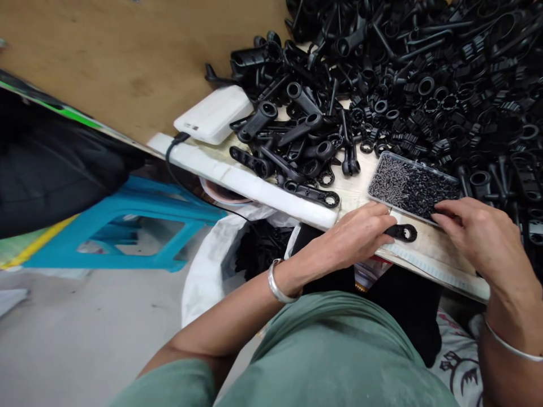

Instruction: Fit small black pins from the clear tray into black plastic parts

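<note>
Shirt (339, 350) | left grip (360, 234) pinching black part (405, 232) at desk (436, 249) edge | right grip (483, 232) curled at box (396, 210) of bits (424, 189), hold can't be told | part apparently mid-work; heap (305, 130) lies loose, finished share unclear

Ring-ended part (399, 231) at the front edge of the table (443, 251): hard-looking plastic, slight sheen
Heap (407, 96) toward the table's back: moulded plastic, satin, with glossy highlights
Tray (401, 211): clear plastic, smooth, shiny at the rim
Grey bits (388, 178): metallic to our eyes
White box (214, 113) by the left edge: smooth plastic
Bangle (272, 281): our polished, silvery metal
Shirt (339, 356): our matt, creased cloth
Stool (102, 212): smooth, low-gloss plastic
</note>
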### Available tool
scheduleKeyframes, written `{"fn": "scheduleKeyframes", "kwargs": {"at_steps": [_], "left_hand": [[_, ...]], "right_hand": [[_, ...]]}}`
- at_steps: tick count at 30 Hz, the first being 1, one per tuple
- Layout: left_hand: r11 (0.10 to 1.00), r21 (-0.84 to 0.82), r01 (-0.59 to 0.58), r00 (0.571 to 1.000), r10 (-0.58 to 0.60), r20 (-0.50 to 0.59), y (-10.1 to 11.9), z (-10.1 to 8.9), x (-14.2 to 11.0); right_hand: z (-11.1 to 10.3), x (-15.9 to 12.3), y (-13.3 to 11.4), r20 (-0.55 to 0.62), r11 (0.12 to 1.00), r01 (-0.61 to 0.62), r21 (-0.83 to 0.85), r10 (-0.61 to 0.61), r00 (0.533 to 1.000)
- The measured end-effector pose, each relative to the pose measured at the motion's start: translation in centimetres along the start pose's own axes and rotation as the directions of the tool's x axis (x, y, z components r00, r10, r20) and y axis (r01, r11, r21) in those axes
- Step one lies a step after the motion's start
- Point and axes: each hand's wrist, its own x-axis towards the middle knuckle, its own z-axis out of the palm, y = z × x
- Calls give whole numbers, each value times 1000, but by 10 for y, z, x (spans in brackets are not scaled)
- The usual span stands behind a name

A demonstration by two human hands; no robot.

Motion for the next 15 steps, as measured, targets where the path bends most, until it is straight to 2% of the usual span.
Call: {"fn": "scheduleKeyframes", "kwargs": {"at_steps": [3, 5, 9, 15], "left_hand": [[1000, -8, -6, 1000, 6, -26, 0, 2, 0], [1000, -9, -5, 999, 4, -35, 0, 2, 0], [1000, 8, 2, 1000, -2, -11, 1, 1, 0], [1000, -13, -2, 1000, 3, 7, 2, -1, -1]], "right_hand": [[-7, -8, -10, -22, 952, 136, 275, -135, 991], [-7, -11, -16, -26, 893, 233, 384, -242, 970], [5, -13, -21, -57, 860, 358, 363, -363, 930], [12, -15, -19, -53, 836, 437, 333, -446, 893]]}}
